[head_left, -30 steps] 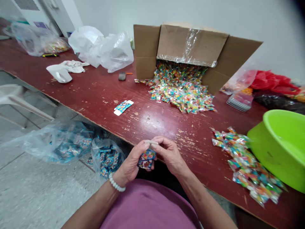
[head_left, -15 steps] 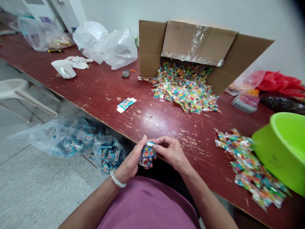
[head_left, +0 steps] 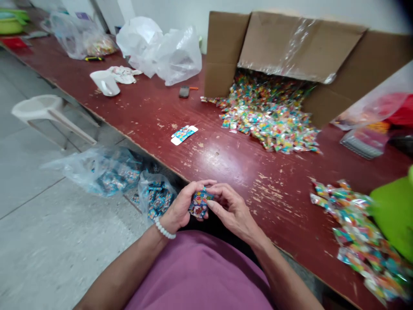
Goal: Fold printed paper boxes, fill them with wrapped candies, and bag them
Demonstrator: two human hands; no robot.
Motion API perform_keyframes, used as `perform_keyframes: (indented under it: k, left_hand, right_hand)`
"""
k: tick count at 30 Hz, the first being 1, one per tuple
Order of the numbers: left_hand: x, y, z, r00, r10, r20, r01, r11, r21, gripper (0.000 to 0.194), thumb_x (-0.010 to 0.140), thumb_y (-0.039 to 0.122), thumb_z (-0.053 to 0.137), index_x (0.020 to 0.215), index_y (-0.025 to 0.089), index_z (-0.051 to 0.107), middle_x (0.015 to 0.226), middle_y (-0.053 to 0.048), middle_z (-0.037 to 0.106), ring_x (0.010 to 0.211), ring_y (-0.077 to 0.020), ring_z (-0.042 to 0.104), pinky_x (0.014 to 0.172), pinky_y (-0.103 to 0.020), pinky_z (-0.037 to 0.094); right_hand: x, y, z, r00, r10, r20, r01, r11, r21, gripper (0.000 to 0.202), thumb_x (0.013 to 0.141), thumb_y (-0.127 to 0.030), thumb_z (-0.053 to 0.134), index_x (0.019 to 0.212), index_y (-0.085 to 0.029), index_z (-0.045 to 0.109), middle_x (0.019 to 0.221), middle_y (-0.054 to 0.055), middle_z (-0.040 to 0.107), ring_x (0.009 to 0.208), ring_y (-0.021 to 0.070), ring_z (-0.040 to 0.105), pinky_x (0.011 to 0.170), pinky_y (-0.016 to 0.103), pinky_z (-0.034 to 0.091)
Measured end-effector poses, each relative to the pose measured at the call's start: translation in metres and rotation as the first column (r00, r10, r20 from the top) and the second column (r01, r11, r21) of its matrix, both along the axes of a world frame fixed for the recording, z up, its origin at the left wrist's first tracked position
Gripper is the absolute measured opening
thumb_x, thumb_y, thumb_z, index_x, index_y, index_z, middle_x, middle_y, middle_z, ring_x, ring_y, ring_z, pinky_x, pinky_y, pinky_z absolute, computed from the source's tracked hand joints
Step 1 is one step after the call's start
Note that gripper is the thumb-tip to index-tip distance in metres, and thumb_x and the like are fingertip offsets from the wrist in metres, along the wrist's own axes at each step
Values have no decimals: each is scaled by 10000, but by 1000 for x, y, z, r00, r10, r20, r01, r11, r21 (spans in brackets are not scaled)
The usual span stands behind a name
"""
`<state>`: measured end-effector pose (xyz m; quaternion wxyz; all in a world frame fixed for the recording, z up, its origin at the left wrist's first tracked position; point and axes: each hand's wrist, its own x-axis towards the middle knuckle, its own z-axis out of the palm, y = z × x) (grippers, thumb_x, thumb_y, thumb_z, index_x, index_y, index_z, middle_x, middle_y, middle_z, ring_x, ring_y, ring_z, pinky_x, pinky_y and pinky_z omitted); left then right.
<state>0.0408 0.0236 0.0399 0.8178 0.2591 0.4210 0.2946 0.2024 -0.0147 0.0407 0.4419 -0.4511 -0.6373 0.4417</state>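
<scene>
My left hand (head_left: 178,209), with a pale bead bracelet at the wrist, wraps round a small blue printed box (head_left: 198,204) just off the table's front edge. Curled over the box's top and right side are the fingers of my right hand (head_left: 232,211), thumb against its right edge. The box's white flap no longer shows. A flattened box (head_left: 184,134) of the same blue print lies on the red table (head_left: 155,116). Below the edge, a clear plastic bag (head_left: 157,196) holds several filled blue boxes.
A cardboard carton (head_left: 292,43) spills wrapped candies (head_left: 271,125) onto the table. More candy packets (head_left: 358,232) lie at right beside a green basin (head_left: 392,215). A white mug (head_left: 105,82), plastic bags (head_left: 177,54) and a small brush (head_left: 184,91) stand farther back. A white stool (head_left: 41,105) is at left.
The white flap at the box's top has been folded out of sight. My right fingers have shifted from pinching the flap to curling round the box. The view has swung left.
</scene>
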Motion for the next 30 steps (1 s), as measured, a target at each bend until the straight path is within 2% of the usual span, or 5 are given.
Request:
perform_keyframes:
  k: [10,15,19,26,30]
  left_hand:
    - [-122,-8,-31,787,457,-415,-441,886,142,473,842,495,561,1216,209,612,930,-62,713,632,-199,671,501,-287,499]
    - [-141,-23,-69,713,256,-652,-276,958,75,684,777,706,609,1279,241,608,1378,-154,602,1014,-282,662,630,-273,440]
    - [-134,-8,-64,711,336,-618,-266,942,205,597,753,571,696,1242,236,622,1329,-104,627,989,-226,652,701,-269,448]
    - [-103,93,-28,419,688,-593,250,541,803,368,889,348,572,1198,163,646,1155,-107,663,1046,-232,597,978,-359,429]
    - [-68,166,-18,199,608,-768,502,610,613,548,885,433,617,1339,131,563,1365,-205,529,1279,-365,429,1071,-484,319]
  right_hand:
    - [26,7,-33,974,-223,29,220,915,-338,377,876,-450,662,1181,-229,632,1051,72,709,918,202,657,874,386,519]
    - [32,6,-40,967,-256,7,241,900,-363,352,849,-456,692,1113,-224,665,1025,60,725,869,183,653,822,347,515]
    - [31,6,-41,956,-287,57,288,888,-358,353,832,-462,705,1078,-209,692,1007,63,730,840,178,645,788,334,512]
    - [27,10,-46,945,-291,148,322,903,-284,351,864,-484,643,1067,-201,693,1007,81,733,863,221,663,800,383,522]
    - [23,11,-46,927,-315,203,347,925,-153,307,876,-471,619,1002,-205,708,974,83,724,856,230,659,810,398,522]
